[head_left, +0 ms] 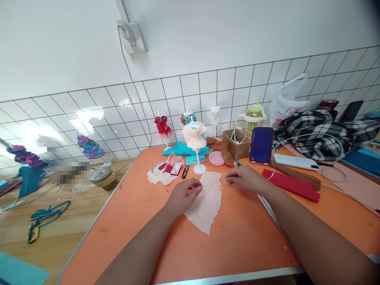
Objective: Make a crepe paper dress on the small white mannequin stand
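Observation:
A pale pink piece with wavy edges, seemingly crepe paper (209, 202), lies flat on the orange table. My left hand (181, 196) rests over its left edge, thumb and forefinger curved with a gap between them. Right of the sheet, my right hand (245, 179) hovers low over the table with its fingertips drawn together; anything between them is too small to make out. Just beyond the sheet stands a miniature dress form (198, 156) wearing a cream ruffled dress (194, 136). Small black thread snips (185, 171) lie left of its base.
Behind are a red-dressed form (162, 126), a pink bowl (216, 158), a cardboard box (237, 145), a phone (261, 145) and a green-lidded bottle (254, 118). Folded red paper (292, 185) and a white power bank (296, 161) with cables lie right. A wooden table (68, 225) adjoins left.

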The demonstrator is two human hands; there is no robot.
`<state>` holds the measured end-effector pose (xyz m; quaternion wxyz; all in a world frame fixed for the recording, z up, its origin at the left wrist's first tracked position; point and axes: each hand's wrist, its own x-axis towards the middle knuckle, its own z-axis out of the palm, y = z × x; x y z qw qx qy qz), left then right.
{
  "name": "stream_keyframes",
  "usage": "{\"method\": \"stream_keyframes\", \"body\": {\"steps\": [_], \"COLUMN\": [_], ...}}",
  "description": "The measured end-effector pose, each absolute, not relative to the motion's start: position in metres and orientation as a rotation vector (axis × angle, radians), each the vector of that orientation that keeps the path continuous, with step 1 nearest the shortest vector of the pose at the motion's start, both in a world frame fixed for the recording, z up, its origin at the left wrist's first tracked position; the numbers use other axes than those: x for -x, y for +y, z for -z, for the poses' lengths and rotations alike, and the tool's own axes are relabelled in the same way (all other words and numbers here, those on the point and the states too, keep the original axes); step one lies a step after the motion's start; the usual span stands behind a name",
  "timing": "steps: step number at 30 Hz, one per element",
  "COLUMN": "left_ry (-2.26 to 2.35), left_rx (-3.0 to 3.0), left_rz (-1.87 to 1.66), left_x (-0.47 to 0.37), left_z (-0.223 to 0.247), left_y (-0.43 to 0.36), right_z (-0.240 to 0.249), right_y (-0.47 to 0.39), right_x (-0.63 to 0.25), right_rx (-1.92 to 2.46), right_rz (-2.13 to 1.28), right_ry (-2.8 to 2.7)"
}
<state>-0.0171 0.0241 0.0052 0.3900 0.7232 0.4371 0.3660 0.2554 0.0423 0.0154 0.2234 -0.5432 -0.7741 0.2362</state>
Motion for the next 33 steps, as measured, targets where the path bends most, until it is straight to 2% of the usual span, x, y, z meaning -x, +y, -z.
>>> {"method": "stream_keyframes", "body": {"steps": [2, 5, 9, 15, 18, 25, 33], "left_ry": [0.922, 0.719, 0.737, 0.781, 0.836, 0.984, 0.960], "left_rx": [-1.898, -1.848, -1.741, -1.560, -1.607, -1.773, -1.457], "left_rz": [-0.822, -0.707, -0.687, -0.904, -0.930, -0.832, -0.619], "left_x": [0.011, 0.002, 0.001, 0.002, -0.006, -0.013, -0.008], "left_z": [-0.001, 0.006, 0.006, -0.005, -0.008, -0.003, -0.007], "left_y": [0.018, 0.011, 0.011, 0.011, 0.004, 0.003, 0.006], "right_z": [-0.015, -0.013, -0.008, -0.015, -0.020, -0.018, -0.022], "right_y": [0.050, 0.057, 0.058, 0.046, 0.032, 0.016, 0.020], "right_x": [-0.282, -0.317, -0.336, -0.290, -0.250, -0.214, -0.225], "right_rx": [1.671, 1.802, 1.877, 1.424, 1.189, 1.137, 1.080], "right_rz": [-0.559, -0.666, -0.734, -1.162, -1.272, -0.978, -0.864], "right_ry": [-2.083, -2.028, -2.002, -2.034, -2.035, -2.118, -2.200]}}
